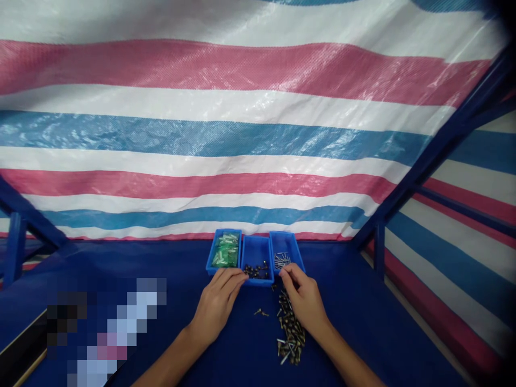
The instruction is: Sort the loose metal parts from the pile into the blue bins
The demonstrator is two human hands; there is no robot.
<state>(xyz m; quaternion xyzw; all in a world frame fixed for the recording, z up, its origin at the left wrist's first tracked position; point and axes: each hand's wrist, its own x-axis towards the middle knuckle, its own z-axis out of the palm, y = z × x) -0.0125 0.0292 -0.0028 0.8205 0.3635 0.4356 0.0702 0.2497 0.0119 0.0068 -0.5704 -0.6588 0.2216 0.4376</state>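
My left hand (215, 303) is at the front left corner of the middle blue bin (257, 248), fingers pressed together; anything between them is too small to make out. Small dark brassy screws (255, 270) lie in the front of that bin. At the front of the right blue bin (291, 242), my right hand (305, 298) has thumb and forefinger pinched, and I cannot see what is in them. Long silver screws or nails (281, 260) lie in this bin. Beside and partly under my right hand spreads a pile of mixed screws (291, 328).
The left blue bin (208, 263) holds green-and-clear packets (226, 250). A few loose screws (261, 312) lie on the dark blue table (242, 349). Blurred-out items (116, 333) are at the left. Blue frame bars (403, 196) and a striped sheet (226, 140) enclose the table.
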